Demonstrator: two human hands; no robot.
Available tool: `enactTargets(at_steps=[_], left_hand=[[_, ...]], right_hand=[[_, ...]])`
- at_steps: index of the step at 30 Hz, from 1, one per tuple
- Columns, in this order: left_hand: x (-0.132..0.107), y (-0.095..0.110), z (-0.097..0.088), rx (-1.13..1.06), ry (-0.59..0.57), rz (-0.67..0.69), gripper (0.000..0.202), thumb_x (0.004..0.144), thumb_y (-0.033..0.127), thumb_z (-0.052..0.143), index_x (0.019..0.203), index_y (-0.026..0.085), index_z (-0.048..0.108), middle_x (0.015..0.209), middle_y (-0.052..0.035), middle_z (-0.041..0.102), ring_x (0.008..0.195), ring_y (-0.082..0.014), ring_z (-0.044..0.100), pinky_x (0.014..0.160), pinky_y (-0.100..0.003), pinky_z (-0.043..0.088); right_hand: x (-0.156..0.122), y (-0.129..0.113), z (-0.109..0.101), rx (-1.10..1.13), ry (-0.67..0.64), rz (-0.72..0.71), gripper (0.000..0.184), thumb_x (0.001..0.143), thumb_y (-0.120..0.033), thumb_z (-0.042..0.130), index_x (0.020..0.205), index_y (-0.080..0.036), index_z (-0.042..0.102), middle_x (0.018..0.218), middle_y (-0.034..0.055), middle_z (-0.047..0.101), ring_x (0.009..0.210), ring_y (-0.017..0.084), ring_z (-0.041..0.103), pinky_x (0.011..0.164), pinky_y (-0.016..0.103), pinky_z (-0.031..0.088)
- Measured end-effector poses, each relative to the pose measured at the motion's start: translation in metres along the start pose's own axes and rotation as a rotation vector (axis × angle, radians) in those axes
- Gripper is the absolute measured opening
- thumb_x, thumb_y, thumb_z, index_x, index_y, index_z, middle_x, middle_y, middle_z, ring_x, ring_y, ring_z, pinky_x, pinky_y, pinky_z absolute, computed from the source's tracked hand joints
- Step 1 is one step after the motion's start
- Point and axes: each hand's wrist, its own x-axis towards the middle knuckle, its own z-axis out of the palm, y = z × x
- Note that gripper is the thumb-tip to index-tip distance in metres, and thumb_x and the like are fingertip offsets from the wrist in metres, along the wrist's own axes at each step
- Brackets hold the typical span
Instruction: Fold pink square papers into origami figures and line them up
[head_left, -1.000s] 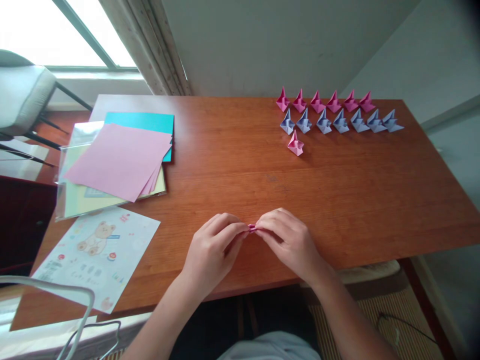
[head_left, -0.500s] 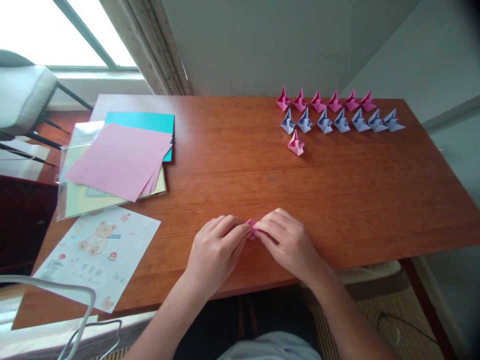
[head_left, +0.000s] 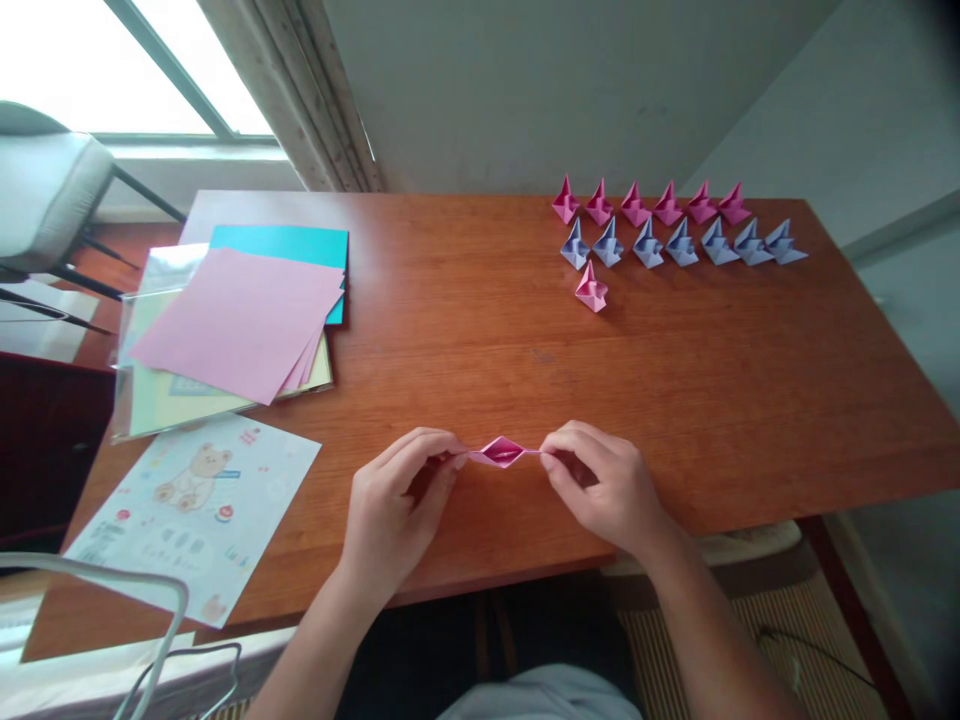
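Observation:
A folded piece of pink origami paper (head_left: 502, 452) is stretched between my hands near the table's front edge, its middle spread into a diamond-shaped pocket. My left hand (head_left: 405, 490) pinches its left point between thumb and fingers. At the opposite end, my right hand (head_left: 600, 480) pinches the thin right point. Farther back on the right stand finished-looking folded figures: a row of dark pink ones (head_left: 634, 205), a row of pale lilac ones (head_left: 682, 243) and a single light pink one (head_left: 592, 289).
Pink paper sheets (head_left: 244, 320) lie fanned over a turquoise sheet (head_left: 300, 240) and a clear packet (head_left: 124, 400) on the left. A white sheet with a printed bear (head_left: 247, 520) rests nearer the front. A white cable-like tube (head_left: 176, 590) curves at the lower left.
My hands have drawn apart, the left one moving left and the right one slightly right. The pink paper between them now shows stretched out, with its middle opened.

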Motion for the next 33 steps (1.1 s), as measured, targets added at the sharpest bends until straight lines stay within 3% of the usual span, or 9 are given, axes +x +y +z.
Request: enactTargets(at_steps=[4,11,18,22,27,33], left_hand=[[-0.004,0.001,-0.002,-0.056,0.049,-0.02,0.012,0.091,0.009,0.063,0.089,0.02,0.066,0.084,0.0017,0.072,0.076,-0.0105,0.068,0.072,-0.019,0.054],[-0.006,0.001,0.003,-0.083,0.15,0.064,0.018,0.088,0.003,0.067,0.093,0.021,0.069,0.089,0.0006,0.073,0.081,-0.0112,0.07,0.076,-0.021,0.056],[-0.004,0.003,0.005,-0.069,0.042,0.159,0.022,0.088,0.0,0.065,0.096,0.02,0.069,0.091,-0.0006,0.073,0.082,-0.0093,0.069,0.076,-0.018,0.055],[-0.004,0.001,0.008,-0.023,0.01,0.114,0.016,0.09,0.005,0.065,0.097,0.019,0.069,0.09,-0.0013,0.073,0.082,-0.0107,0.069,0.076,-0.02,0.055],[-0.003,-0.004,0.009,0.04,0.038,0.006,0.017,0.093,0.012,0.063,0.107,0.02,0.069,0.103,-0.0046,0.073,0.09,-0.0138,0.07,0.078,-0.023,0.057],[-0.004,-0.003,0.008,0.058,0.035,0.002,0.018,0.093,0.013,0.061,0.108,0.02,0.069,0.107,-0.0056,0.073,0.098,-0.0161,0.069,0.087,-0.027,0.056]], right_hand=[[-0.001,-0.002,-0.007,0.112,0.054,0.029,0.01,0.095,-0.015,0.061,0.088,-0.023,0.061,0.079,-0.0018,0.065,0.07,0.012,0.06,0.065,0.025,0.044],[-0.003,-0.007,-0.009,0.157,0.179,0.005,0.01,0.092,-0.014,0.065,0.09,-0.024,0.065,0.079,-0.0016,0.068,0.07,0.013,0.063,0.065,0.027,0.048],[0.0,-0.005,-0.006,-0.018,0.12,-0.132,0.013,0.094,-0.012,0.064,0.098,-0.024,0.065,0.088,0.0018,0.072,0.08,0.016,0.067,0.075,0.03,0.053],[-0.001,0.0,-0.003,-0.067,0.099,-0.129,0.011,0.095,-0.013,0.063,0.097,-0.023,0.064,0.087,0.0019,0.072,0.079,0.016,0.065,0.075,0.031,0.053],[-0.001,0.004,0.001,-0.127,0.073,-0.101,0.009,0.096,-0.017,0.063,0.101,-0.023,0.065,0.091,0.0039,0.074,0.08,0.018,0.065,0.076,0.035,0.054],[-0.002,0.004,0.001,-0.156,0.048,-0.091,0.01,0.096,-0.018,0.064,0.105,-0.023,0.066,0.098,0.0054,0.075,0.085,0.019,0.067,0.082,0.037,0.054]])
